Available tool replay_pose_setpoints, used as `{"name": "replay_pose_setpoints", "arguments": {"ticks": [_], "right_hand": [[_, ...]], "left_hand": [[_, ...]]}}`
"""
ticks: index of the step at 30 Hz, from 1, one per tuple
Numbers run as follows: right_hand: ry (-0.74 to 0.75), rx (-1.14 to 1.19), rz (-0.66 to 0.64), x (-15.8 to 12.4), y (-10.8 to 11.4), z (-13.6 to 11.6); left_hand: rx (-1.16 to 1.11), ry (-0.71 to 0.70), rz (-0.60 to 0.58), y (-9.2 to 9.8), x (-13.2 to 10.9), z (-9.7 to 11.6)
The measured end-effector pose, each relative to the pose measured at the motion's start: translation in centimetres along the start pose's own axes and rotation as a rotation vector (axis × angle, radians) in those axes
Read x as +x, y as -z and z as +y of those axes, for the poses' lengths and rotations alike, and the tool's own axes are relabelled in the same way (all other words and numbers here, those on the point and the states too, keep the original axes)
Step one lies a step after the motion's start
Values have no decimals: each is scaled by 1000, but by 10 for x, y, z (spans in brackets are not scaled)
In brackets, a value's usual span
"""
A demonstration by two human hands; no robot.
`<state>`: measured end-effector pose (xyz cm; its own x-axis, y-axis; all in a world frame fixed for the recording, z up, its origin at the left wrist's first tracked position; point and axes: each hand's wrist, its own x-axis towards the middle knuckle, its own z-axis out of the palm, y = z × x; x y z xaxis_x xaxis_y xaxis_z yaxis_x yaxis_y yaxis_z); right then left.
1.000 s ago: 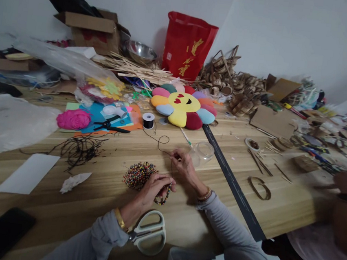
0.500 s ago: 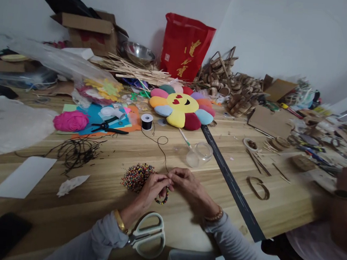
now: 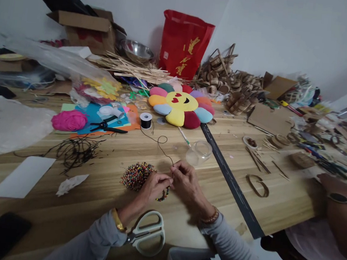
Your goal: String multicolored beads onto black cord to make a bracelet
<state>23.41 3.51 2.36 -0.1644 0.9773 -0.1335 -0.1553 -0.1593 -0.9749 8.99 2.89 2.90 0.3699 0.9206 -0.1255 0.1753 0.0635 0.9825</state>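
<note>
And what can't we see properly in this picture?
All in the head view:
Bead strand: partly hidden by the left hand.
Black cord: end too small, among the right hand's fingers.
White-handled scissors: blades hidden by the left sleeve.
Black phone: cut off at lower left.
Co-worker's arm: cut off by the right edge.

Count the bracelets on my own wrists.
2: one shiny gold-coloured bracelet by the left hand, one reddish-gold bracelet by the right hand. The grey cloth sleeves might hide more.
</note>
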Motion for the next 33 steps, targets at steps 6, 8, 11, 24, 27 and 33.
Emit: {"name": "replay_pose_setpoints", "arguments": {"ticks": [6,8,11,24,27,33], "right_hand": [[116,-140,107,5,7,-4],[140,-169,118,9,11,-4],[122,-139,116,15,15,2],[296,-681,128,4,39,2],[245,-777,8,-8,32,-4],[192,-721,-193,-18,9,0]], "left_hand": [[-170,174,-95,-4,-7,-7],[-230,222,-101,-5,-10,-9],[-277,242,-66,-4,-13,-9],[-320,298,38,3,-8,-16],[-320,275,58,4,-7,-21],[-305,242,22,5,-6,-21]]}}
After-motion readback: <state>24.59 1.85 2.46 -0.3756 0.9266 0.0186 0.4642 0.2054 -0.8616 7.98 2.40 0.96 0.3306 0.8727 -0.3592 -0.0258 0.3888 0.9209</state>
